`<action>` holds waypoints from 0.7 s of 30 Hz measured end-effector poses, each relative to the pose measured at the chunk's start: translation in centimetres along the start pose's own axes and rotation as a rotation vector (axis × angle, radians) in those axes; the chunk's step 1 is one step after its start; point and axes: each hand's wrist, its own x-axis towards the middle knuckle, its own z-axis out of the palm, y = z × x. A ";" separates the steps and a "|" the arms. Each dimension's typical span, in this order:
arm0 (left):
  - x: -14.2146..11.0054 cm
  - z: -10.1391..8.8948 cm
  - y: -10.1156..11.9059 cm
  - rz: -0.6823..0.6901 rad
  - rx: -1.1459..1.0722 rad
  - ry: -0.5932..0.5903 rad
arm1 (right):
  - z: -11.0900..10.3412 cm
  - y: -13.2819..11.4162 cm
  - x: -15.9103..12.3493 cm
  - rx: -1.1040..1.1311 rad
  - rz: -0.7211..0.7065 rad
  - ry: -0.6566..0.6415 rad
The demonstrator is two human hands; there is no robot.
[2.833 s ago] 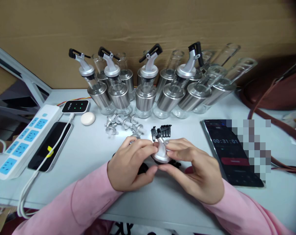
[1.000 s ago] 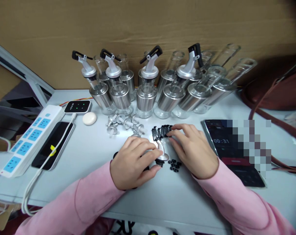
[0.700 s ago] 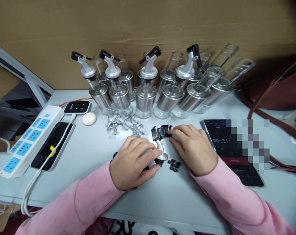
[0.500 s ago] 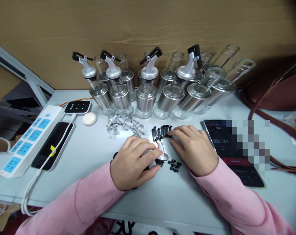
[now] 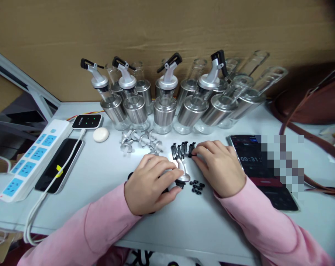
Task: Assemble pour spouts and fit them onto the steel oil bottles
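Between the thumb and fingers of my left hand (image 5: 149, 184) is a silver bottle pourer (image 5: 185, 178) with a black stopper, its spout pointing away from me. My right hand (image 5: 221, 168) has its fingertips pinched at the right end of a row of small black flip levers (image 5: 179, 151). A lever at that end (image 5: 192, 150) is in its fingers, partly hidden by them. Small black plugs (image 5: 197, 187) lie in a cluster between the hands. Dark parts under my left hand are mostly covered.
Several glass bottles with steel sleeves (image 5: 165, 112) stand along the back, some with pourers fitted. Loose silver pourer pieces (image 5: 142, 139) lie before them. A power strip (image 5: 31, 159), a phone (image 5: 59, 166) and a white round case (image 5: 100, 135) sit left; another phone (image 5: 256, 162) and brown bag (image 5: 306, 99) right.
My right fingers have pulled slightly rightward, and the levers at the row's right end have shifted, leaving a small gap. My left hand keeps the pourer in place.
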 end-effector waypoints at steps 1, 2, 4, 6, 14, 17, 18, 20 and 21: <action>0.0 0.0 0.0 0.000 0.001 0.000 | -0.2 0.0 0.0 0.076 0.017 0.010; 0.0 0.0 0.0 -0.001 0.002 0.001 | -0.4 -0.1 0.0 0.179 0.042 0.025; 0.0 0.0 0.0 0.000 0.006 0.001 | -0.9 -0.4 -0.1 0.426 0.114 0.067; 0.0 -0.1 -0.1 0.001 0.010 -0.001 | -1.3 -0.7 -0.1 0.655 0.194 0.109; 0.1 0.0 -0.1 0.015 0.001 -0.002 | -1.8 -1.7 -0.2 1.036 0.288 0.202; 0.1 0.0 -0.1 0.031 -0.012 -0.017 | -1.9 -1.9 -0.4 0.989 0.266 0.210; 0.1 0.0 -0.1 0.034 -0.014 -0.019 | -2.0 -2.0 -0.4 0.964 0.241 0.211; 0.0 0.0 -0.1 0.039 -0.015 -0.013 | -2.2 -2.2 -0.5 0.893 0.171 0.217; 0.0 -0.1 0.0 0.041 -0.014 -0.008 | -2.2 -2.2 -0.5 0.851 0.138 0.229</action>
